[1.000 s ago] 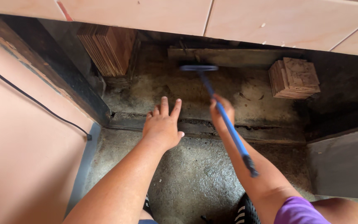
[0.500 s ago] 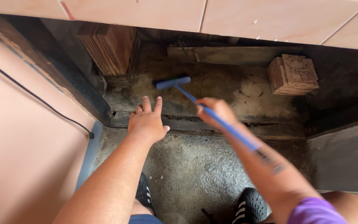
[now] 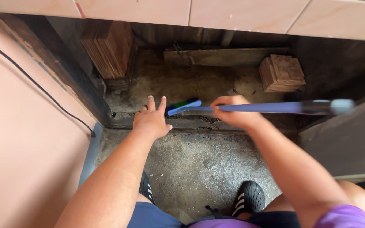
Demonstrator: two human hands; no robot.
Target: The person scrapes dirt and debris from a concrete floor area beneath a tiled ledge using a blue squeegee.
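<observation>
While the left hand [image 3: 151,120] is spread flat at nine o'clock, the long blue plastic-handled brush [image 3: 250,108] is gripped by the right hand [image 3: 232,111]

Left hand [image 3: 151,120], centre of frame: palm down, fingers spread and extended toward the top of the frame, forearm running down to the lower left. Right hand [image 3: 233,112], just right of centre: fingers curled in a closed grip, forearm descending to the lower right corner.
</observation>
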